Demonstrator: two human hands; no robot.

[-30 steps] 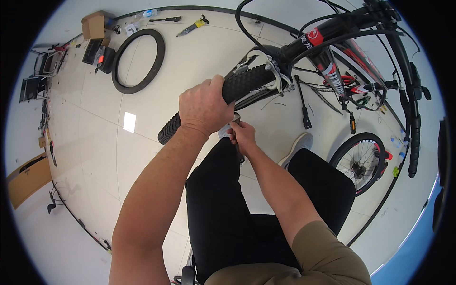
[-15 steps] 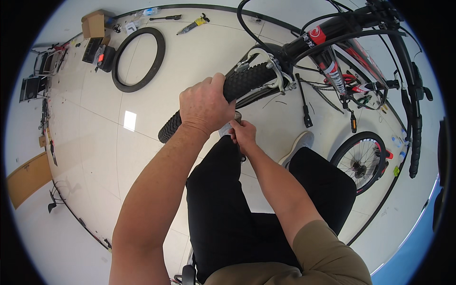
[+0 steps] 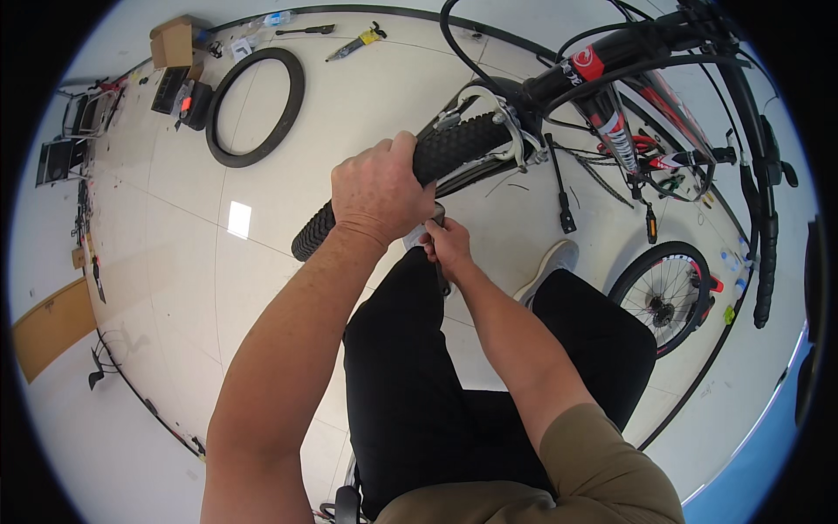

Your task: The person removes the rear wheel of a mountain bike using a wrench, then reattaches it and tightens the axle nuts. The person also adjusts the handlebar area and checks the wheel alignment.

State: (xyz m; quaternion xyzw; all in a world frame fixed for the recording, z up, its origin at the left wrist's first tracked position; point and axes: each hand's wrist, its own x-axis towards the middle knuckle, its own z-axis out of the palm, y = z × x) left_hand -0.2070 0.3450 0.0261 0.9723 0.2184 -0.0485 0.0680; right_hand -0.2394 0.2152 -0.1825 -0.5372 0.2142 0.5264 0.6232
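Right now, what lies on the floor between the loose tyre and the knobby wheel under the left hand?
Head view: only bare floor tiles lie between them.

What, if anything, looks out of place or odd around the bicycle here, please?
Several bicycle parts lie off the bike: a bare tyre flat on the floor at upper left, and a spoked wheel lying by the person's right knee. The left hand clamps the knobby tyre while the right hand works a small tool beneath it.
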